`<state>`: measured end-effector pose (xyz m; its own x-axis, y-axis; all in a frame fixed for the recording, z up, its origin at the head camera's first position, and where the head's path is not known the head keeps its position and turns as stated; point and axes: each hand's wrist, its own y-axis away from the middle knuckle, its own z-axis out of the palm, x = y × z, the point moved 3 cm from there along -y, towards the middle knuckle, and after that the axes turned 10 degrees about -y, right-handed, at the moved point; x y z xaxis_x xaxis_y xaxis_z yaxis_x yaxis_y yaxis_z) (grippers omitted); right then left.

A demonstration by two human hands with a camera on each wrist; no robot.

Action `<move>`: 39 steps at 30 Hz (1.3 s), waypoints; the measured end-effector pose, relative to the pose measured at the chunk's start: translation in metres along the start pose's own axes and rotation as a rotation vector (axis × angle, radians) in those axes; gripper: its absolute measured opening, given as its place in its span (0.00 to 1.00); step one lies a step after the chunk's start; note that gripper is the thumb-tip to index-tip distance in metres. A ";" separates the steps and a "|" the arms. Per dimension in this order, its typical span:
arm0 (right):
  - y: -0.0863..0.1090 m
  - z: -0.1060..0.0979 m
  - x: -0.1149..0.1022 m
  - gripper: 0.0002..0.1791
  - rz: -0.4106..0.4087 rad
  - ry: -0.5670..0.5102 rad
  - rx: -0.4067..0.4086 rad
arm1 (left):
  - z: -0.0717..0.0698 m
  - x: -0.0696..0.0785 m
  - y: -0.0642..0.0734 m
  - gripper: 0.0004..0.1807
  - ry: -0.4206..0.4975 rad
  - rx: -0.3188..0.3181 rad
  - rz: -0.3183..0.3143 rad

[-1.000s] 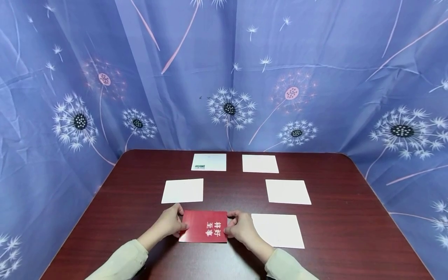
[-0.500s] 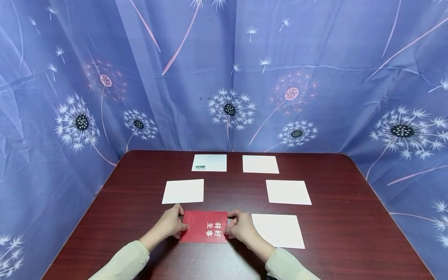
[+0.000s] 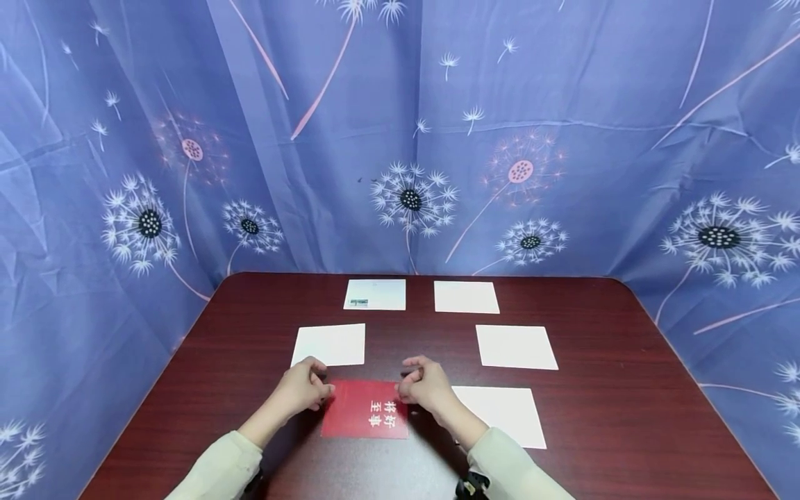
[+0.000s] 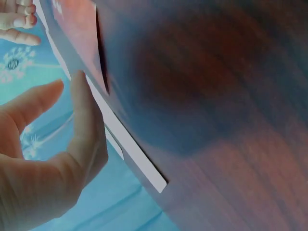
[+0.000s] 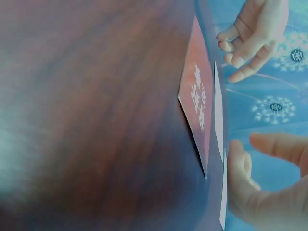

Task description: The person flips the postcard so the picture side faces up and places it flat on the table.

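Observation:
A red card (image 3: 356,410) with white printed characters lies on the dark red-brown table (image 3: 594,389) in front of me. My left hand (image 3: 301,386) hovers over its left edge, fingers bent loosely; in the left wrist view a gap shows between thumb and forefinger. At the card's far right corner is my right hand (image 3: 428,386), raised likewise with thumb and forefinger apart. The right wrist view shows the red card (image 5: 197,101) lying on the table, away from both hands.
White cards lie around the red one: one at left (image 3: 328,344), two at the back, the left of them a card with a small printed picture (image 3: 375,295), and two down the right, including a near white card (image 3: 500,417). A blue dandelion curtain (image 3: 350,139) hangs behind.
Both hands have let go of the red card's edges and lifted a little above it. The card stays in the same place on the table.

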<state>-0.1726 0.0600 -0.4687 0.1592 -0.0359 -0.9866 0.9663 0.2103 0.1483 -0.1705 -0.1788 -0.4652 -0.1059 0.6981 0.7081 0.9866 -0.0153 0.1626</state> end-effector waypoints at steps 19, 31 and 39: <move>-0.053 0.031 -0.012 0.30 -0.020 0.056 -0.011 | -0.041 -0.026 -0.043 0.31 -0.059 0.168 -0.093; -0.073 0.057 -0.002 0.40 0.037 0.021 -0.024 | -0.039 -0.033 -0.058 0.38 0.007 0.063 -0.124; -0.074 0.066 -0.002 0.43 0.050 0.002 -0.051 | -0.036 -0.030 -0.060 0.39 0.015 0.035 -0.141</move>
<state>-0.2310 -0.0204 -0.4735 0.2070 -0.0218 -0.9781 0.9455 0.2612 0.1943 -0.2314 -0.2244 -0.4713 -0.2454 0.6808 0.6901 0.9655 0.1074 0.2374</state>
